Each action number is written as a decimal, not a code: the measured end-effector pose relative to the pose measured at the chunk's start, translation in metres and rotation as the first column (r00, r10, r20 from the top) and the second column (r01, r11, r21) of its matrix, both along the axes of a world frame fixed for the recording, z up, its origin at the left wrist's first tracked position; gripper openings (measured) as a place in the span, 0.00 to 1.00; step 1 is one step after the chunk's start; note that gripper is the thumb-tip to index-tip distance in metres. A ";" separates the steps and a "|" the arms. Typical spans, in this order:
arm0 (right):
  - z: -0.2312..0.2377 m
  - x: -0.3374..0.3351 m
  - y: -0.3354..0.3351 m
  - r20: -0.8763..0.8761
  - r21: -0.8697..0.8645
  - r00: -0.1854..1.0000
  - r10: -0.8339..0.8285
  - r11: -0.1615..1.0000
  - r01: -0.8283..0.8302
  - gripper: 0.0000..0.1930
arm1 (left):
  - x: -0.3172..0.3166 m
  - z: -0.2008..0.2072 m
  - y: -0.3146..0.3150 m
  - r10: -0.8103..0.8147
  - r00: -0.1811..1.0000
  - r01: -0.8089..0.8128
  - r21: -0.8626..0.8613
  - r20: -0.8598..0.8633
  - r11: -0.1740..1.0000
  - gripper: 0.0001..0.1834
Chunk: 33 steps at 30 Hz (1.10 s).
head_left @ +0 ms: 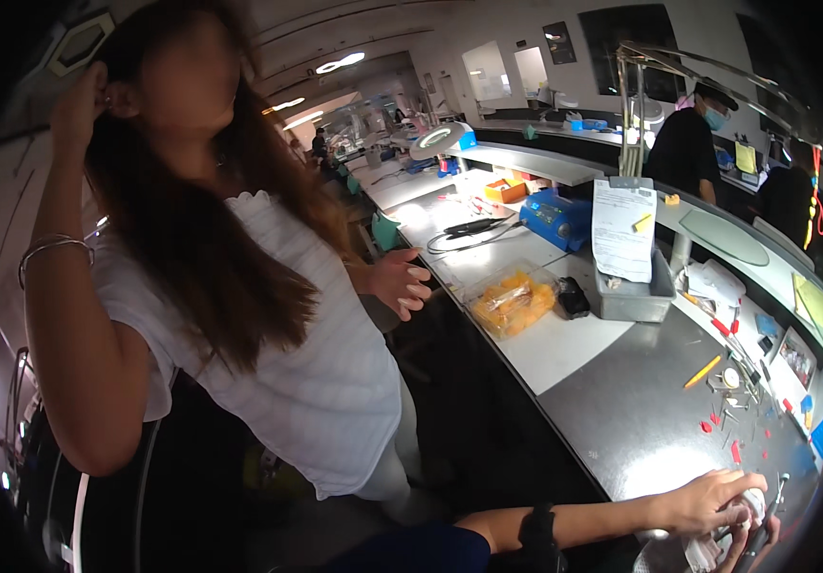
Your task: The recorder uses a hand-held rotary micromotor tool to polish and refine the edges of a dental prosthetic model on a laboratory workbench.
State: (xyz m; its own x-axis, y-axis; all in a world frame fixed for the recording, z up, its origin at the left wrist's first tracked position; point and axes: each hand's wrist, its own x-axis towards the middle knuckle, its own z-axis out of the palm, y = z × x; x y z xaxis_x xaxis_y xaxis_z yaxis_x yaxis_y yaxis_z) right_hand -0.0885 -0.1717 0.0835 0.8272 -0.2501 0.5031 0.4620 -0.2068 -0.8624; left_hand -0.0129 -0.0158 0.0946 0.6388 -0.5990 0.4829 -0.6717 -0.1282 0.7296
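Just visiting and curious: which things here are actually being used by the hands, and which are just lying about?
In use:
left hand
right hand
white crumpled cloth
slim dark tool

Lying about:
yellow pencil
small red pieces
clear box of orange parts
grey tray
blue machine

Glossy metal worktop (621, 420); cloth (707, 549), seemingly soft.

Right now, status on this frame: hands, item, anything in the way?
Left hand lies on crumpled white cloth at the grey metal workbench. Right hand barely in view, grips slim dark tool. Small red parts scattered beyond; standing person at left.
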 end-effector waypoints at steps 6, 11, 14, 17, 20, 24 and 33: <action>0.005 -0.001 0.004 -0.006 -0.041 0.999 -0.041 0.998 0.041 0.25 | -0.100 0.181 0.213 -0.420 0.899 0.399 -0.619 0.120 0.677 0.30; 0.001 0.006 0.009 -0.003 -0.042 0.999 -0.032 0.999 0.032 0.24 | -0.096 0.177 0.235 -0.430 0.902 0.334 -0.690 0.035 0.642 0.33; 0.007 0.004 0.007 0.005 -0.035 1.000 -0.024 0.999 0.024 0.24 | -0.062 0.064 0.247 -0.356 0.929 0.135 -0.807 -0.099 0.575 0.35; 0.012 0.003 0.000 0.014 -0.050 1.000 -0.028 0.998 0.029 0.24 | -0.052 -0.036 0.242 -0.253 0.826 -0.300 -0.774 -0.503 0.558 0.37; 0.010 0.004 0.003 0.006 -0.062 0.999 -0.044 0.997 0.044 0.23 | -0.090 -0.037 0.275 -0.065 0.825 -0.446 -0.717 -0.561 0.536 0.38; 0.013 0.001 0.007 -0.009 -0.072 1.000 -0.023 0.997 0.022 0.23 | -0.115 -0.018 0.275 -0.017 0.847 -0.445 -0.726 -0.532 0.524 0.37; 0.018 0.003 0.004 -0.006 -0.069 1.000 0.017 0.997 -0.017 0.22 | -0.150 0.125 0.281 -0.082 0.970 0.233 -0.787 0.228 0.571 0.41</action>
